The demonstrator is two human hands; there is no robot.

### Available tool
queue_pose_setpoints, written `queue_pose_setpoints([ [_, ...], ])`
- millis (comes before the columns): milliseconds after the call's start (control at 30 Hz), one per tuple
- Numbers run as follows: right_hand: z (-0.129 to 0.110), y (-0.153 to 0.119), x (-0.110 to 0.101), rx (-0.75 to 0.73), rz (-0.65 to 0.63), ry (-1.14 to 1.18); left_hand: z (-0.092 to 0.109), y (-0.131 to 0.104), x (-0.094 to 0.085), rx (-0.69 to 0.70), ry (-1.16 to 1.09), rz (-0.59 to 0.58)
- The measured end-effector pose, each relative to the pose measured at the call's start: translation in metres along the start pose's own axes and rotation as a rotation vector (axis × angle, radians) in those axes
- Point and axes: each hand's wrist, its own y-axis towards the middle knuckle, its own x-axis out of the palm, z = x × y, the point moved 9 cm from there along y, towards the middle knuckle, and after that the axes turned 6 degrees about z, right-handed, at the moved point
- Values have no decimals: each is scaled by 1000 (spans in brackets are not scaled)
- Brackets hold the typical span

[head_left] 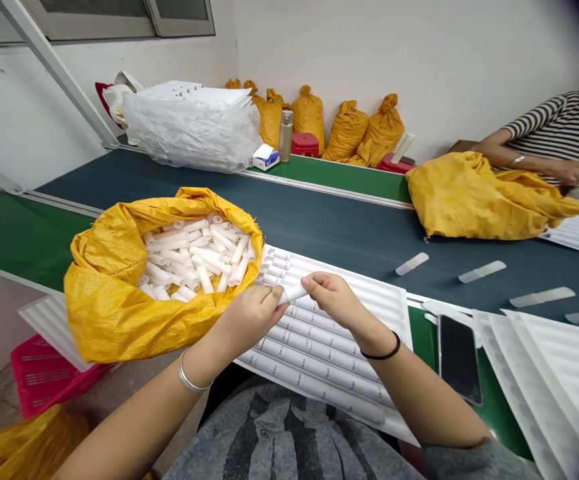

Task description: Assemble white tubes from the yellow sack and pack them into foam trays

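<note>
A short white tube (293,293) is held between both my hands above a ribbed white tray (384,300). My left hand (249,317) grips the tube's left end with curled fingers. At its other end, the thumb and fingertips of my right hand (337,300) pinch it. Rows of white tubes with small dark print (314,350) lie in the tray's grooves beneath my hands. Left of them stands an opened yellow sack (114,287) with its rim rolled down, holding many loose white tubes (194,257).
A black phone (458,360) and stacked ribbed trays (534,380) lie to the right. Several translucent tubes (482,271) rest on the dark belt (319,207). Across it, a co-worker in a striped shirt (564,133) sits by another yellow sack (479,197). A plastic-wrapped stack (194,127) stands at the back.
</note>
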Motion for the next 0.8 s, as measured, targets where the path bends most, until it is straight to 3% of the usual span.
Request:
queue_pose_setpoints([
  [167, 31, 7, 10, 261, -60, 140, -1, 0, 22, 84, 80, -140],
  [300, 37, 10, 14, 266, -103, 135, -14, 1, 34, 25, -24, -252],
  [433, 17, 10, 10, -25, -120, 106, -25, 3, 34, -55, -113, -280],
  [600, -17, -7, 2, -448, -102, -135, -35, 0, 29, -224, -370, -274],
  [800, -41, -31, 11, -672, -136, -306, -30, -3, 17, -380, -571, -224],
])
